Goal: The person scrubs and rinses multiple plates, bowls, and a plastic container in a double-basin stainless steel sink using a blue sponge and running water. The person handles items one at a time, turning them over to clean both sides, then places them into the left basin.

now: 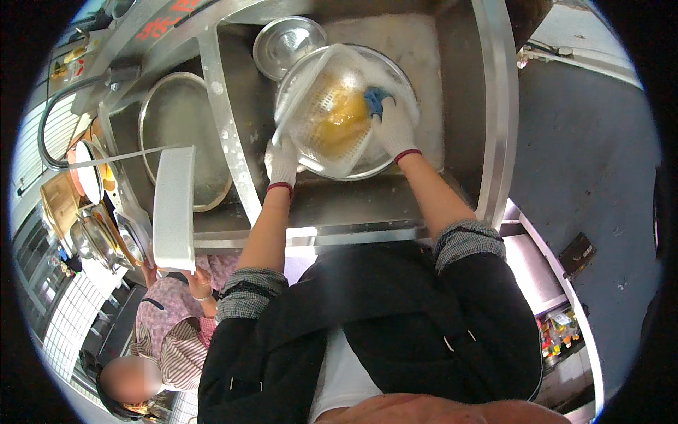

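Both my hands wear white knit gloves with dark red cuffs. My left hand (282, 160) grips the near left rim of a white perforated plastic basket (356, 160), which is tilted over a large round metal basin (405, 66). My right hand (393, 127) presses a blue cloth (375, 99) against the inside of the basket on its right side. Foam and yellowish liquid show in and through the basket; whether the yellow lies inside or under it I cannot tell. A smaller metal bowl (288, 45) touches the basin's far left side.
The basin stands in a steel sink (461, 122). Left of the divider (225, 116), a second sink holds a large round vessel (145, 127) of cloudy liquid. A co-worker at the lower left holds a long white container (174, 206) near a curved faucet (45, 127). Stacked dishes (98, 238) stand beyond.
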Tool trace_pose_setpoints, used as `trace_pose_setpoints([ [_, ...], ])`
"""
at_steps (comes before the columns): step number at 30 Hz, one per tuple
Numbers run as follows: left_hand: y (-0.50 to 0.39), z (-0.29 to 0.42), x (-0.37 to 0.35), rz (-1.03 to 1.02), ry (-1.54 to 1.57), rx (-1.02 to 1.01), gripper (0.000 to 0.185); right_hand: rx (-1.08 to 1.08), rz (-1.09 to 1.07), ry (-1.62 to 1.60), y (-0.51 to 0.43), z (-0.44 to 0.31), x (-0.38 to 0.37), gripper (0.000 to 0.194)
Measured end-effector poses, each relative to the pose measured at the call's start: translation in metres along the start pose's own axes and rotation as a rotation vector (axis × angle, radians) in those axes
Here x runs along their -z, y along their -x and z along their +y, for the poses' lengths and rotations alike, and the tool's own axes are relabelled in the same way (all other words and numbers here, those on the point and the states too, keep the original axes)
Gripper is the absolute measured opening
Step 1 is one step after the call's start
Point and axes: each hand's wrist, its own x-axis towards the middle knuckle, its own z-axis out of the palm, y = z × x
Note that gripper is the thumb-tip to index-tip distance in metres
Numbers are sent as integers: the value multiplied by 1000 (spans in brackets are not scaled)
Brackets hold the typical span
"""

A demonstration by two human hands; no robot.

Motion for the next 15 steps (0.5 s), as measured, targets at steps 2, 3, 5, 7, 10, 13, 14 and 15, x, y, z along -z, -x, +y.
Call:
trace_pose_setpoints([
  [2, 6, 2, -3, -170, 228, 117, 48, -67, 48, -134, 1, 0, -3, 28],
  [3, 11, 0, -12, -140, 439, 236, 45, -94, 52, -233, 0, 0, -3, 28],
  [5, 17, -10, -11, -212, 475, 186, 47, -70, 157, -324, 0, -2, -3, 28],
  [7, 44, 2, -3, -285, 554, 173, 57, 30, 373, -295, 0, 2, -8, 27],
  [10, 56, -4, 3, -391, 642, 329, 54, 121, 425, -274, 0, -14, 11, 32],
  [13, 63, -14, 7, -434, 572, 317, 48, 209, 112, -37, -18, -29, 45, 31],
  [14, 69, -17, 6, -378, 668, 261, 47, 222, 28, 83, -18, -31, 46, 31],
  [15, 74, -13, 9, -325, 758, 199, 46, 229, -50, 201, -17, -38, 46, 32],
])
